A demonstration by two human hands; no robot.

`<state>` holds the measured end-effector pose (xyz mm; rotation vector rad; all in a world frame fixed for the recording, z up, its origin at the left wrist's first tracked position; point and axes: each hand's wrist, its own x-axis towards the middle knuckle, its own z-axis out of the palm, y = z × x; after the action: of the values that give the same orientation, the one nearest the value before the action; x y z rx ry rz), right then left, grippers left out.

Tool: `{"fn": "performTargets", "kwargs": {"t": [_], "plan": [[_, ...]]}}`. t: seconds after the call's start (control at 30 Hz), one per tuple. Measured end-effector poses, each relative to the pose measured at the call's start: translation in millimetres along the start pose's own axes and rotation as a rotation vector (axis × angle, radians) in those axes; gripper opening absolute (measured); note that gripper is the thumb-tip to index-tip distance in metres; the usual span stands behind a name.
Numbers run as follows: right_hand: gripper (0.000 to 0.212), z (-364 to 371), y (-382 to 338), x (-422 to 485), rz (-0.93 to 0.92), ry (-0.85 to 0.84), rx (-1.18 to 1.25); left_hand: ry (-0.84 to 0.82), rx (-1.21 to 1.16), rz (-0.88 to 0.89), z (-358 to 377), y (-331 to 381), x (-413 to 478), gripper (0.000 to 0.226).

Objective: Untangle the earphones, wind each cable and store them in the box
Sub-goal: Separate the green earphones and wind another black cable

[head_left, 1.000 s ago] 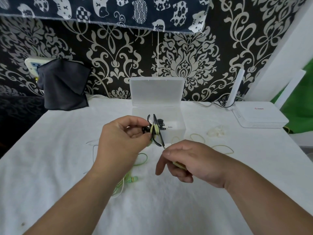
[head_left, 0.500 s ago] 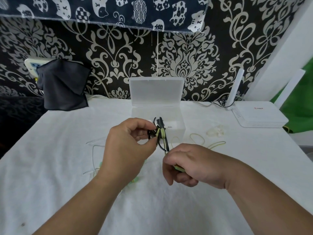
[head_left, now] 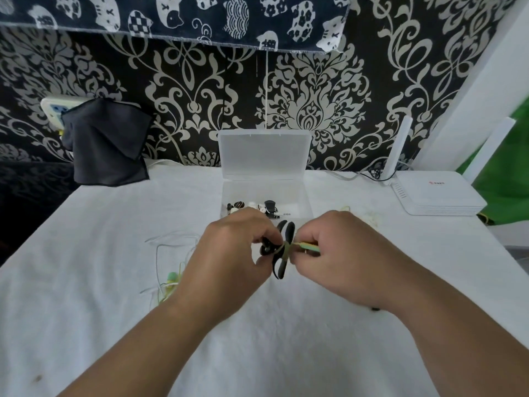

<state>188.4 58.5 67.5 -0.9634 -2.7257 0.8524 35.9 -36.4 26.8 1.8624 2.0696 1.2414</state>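
My left hand (head_left: 229, 253) pinches a wound black cable bundle (head_left: 282, 250) just above the white cloth. A yellow-green cable crosses the bundle's middle. My right hand (head_left: 340, 253) pinches the green plug end (head_left: 309, 247) of that cable right beside the bundle. Behind my hands stands the clear plastic box (head_left: 303, 196), lid open, with black and white earphone pieces (head_left: 252, 207) inside. More green and white cable (head_left: 169, 279) lies loose on the cloth to the left, partly hidden by my left forearm.
A white router (head_left: 435, 193) with upright antennas sits at the back right. A dark cloth (head_left: 106, 144) hangs on the patterned wall at the back left. A small pale clump (head_left: 369, 217) lies right of the box.
My right hand rose from the cloth and came up to the bundle, pulling the green cable end tight against it. Both hands now meet in front of the box.
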Motion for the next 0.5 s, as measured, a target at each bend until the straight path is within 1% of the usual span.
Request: {"fn": "performTargets", "kwargs": {"t": [0.07, 0.13, 0.27, 0.37, 0.5], "plan": [[0.016, -4, 2, 1, -0.015, 0.147, -0.004, -0.02, -0.015, -0.006, -1, 0, 0, 0.03], [0.009, -6, 6, 3, -0.016, 0.236, 0.064, -0.042, -0.061, -0.027, -2, 1, -1, 0.029], [0.011, -3, 13, 8, 0.006, 0.296, 0.232, -0.077, -0.291, -0.152, -4, 5, -1, 0.031], [0.013, -4, 20, 12, 0.07, 0.273, 0.474, -0.091, -0.482, -0.256, -8, 8, 0, 0.032], [0.029, 0, 27, 16, 0.194, 0.111, 0.882, -0.142, -0.707, -0.348, -12, 9, 1, 0.032]]}}
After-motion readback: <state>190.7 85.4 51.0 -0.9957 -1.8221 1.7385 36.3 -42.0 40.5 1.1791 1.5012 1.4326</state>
